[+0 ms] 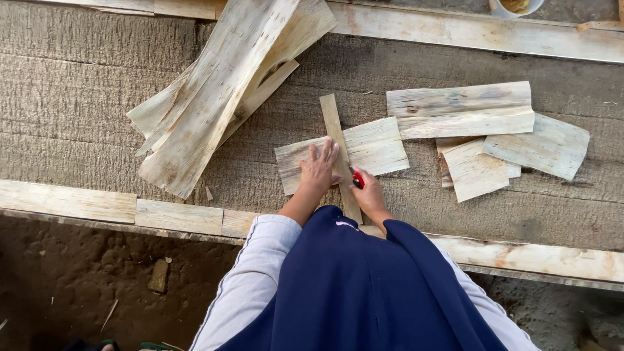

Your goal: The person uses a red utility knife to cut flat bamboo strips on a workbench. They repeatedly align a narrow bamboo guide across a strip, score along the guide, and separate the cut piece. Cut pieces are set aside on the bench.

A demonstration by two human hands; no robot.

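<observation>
Left hand (318, 170) flat on pale sheet (305, 162); right hand (369, 192) gripping red cutter (357, 180)

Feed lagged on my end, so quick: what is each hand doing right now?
Left hand: open, fingers spread flat on the wooden strip and pale sheet.
Right hand: closed around a red-handled cutter, beside the strip.

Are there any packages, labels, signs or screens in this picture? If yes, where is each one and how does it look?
No package, label, sign or screen is in view.
Only a round white container, cut off by the top edge, holding something yellowish; no marking shows on it.
The rest is pale fibrous sheets and a narrow wooden strip on the grey work surface.
</observation>
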